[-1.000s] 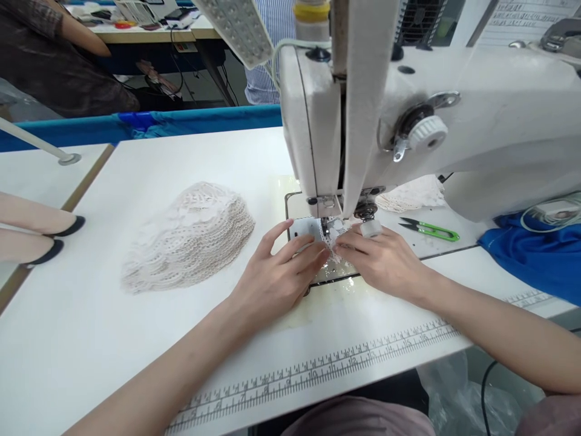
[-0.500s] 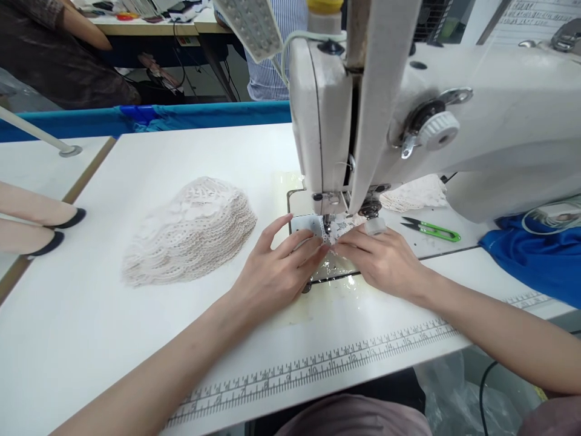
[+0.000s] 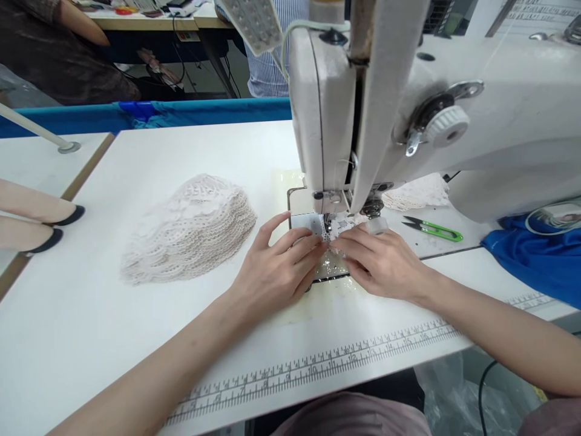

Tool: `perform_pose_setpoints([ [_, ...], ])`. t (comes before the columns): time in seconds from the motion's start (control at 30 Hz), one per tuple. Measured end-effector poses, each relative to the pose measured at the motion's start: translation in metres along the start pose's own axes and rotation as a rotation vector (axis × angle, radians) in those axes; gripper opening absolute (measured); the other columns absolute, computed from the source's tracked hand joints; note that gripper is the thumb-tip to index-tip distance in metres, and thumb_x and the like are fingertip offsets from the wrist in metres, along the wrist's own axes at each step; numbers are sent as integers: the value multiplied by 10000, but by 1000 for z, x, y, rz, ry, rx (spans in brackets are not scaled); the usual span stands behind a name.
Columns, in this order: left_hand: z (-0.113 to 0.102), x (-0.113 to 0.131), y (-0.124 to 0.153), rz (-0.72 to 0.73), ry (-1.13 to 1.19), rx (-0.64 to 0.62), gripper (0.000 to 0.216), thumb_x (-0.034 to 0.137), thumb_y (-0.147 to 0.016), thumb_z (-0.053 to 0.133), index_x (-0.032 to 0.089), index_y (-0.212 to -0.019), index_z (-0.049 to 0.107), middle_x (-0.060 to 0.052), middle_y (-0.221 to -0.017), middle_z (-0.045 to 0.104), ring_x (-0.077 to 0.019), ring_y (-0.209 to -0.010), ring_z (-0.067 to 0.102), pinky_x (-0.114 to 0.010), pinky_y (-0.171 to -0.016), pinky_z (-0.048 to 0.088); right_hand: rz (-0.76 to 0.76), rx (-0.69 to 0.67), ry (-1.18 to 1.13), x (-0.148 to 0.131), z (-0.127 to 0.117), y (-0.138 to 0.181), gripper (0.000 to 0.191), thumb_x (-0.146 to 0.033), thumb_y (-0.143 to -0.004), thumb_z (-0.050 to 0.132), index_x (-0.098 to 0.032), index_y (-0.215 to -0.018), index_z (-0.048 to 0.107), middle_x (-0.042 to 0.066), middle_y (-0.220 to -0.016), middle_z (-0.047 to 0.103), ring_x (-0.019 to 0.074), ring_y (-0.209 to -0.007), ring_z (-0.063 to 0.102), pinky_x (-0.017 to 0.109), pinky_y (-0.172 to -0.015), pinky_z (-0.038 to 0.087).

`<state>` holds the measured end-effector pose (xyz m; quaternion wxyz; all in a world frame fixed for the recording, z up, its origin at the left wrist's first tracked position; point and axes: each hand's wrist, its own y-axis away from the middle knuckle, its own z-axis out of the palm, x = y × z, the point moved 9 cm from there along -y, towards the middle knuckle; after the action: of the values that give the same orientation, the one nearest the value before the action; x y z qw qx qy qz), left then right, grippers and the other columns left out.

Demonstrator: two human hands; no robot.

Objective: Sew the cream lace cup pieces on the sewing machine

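A small white lace piece (image 3: 340, 227) lies on the metal needle plate (image 3: 305, 219) under the presser foot of a white sewing machine (image 3: 408, 109). My left hand (image 3: 276, 266) rests on the plate's left side, fingers stretched flat, fingertips pressing the lace edge. My right hand (image 3: 381, 257) lies on the right side, fingertips pinching and holding down the same lace piece just in front of the needle. A small white cap (image 3: 376, 225) sits at my right fingertips.
A stack of pale lace pieces (image 3: 188, 230) lies left of the machine on the white table (image 3: 136, 339), which has a printed ruler along its front. Green thread snips (image 3: 433, 228) and more lace (image 3: 415, 194) sit right; blue fabric (image 3: 535, 254) further right. Another person's forearms (image 3: 31, 221) rest at far left.
The view has shifted slightly; both hands stay at the needle, with the lace piece nudged a little further under the presser foot.
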<state>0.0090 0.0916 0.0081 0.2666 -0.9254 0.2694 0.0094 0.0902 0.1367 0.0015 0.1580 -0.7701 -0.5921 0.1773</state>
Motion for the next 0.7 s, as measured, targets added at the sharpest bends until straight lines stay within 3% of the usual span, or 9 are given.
perform_pose_setpoints([
  [0.23, 7, -14, -5, -160, 88, -33, 209, 208, -886, 537, 221, -1065, 645, -14, -961, 714, -186, -903, 644, -458, -1024, 386, 10, -2, 105, 6, 6, -5, 251, -66, -900, 433, -112, -923, 678, 89, -854, 687, 165, -736, 574, 265, -571, 389],
  [0.47, 24, -32, -15, -338, 155, -104, 181, 260, -877, 539, 213, -982, 679, -32, -952, 697, -220, -880, 625, -406, -861, 460, 138, 198, 182, 20, -9, -8, 282, -153, -951, 435, -188, -855, 697, -16, -560, 588, 118, -572, 511, 252, -583, 342],
  [0.7, 28, -36, -24, -409, 166, -89, 242, 191, -816, 458, 197, -904, 684, -49, -895, 680, -237, -858, 618, -400, -805, 457, 110, 267, 305, 15, -15, -10, 264, -133, -933, 452, -205, -873, 698, -39, -547, 575, 90, -525, 481, 233, -549, 313],
])
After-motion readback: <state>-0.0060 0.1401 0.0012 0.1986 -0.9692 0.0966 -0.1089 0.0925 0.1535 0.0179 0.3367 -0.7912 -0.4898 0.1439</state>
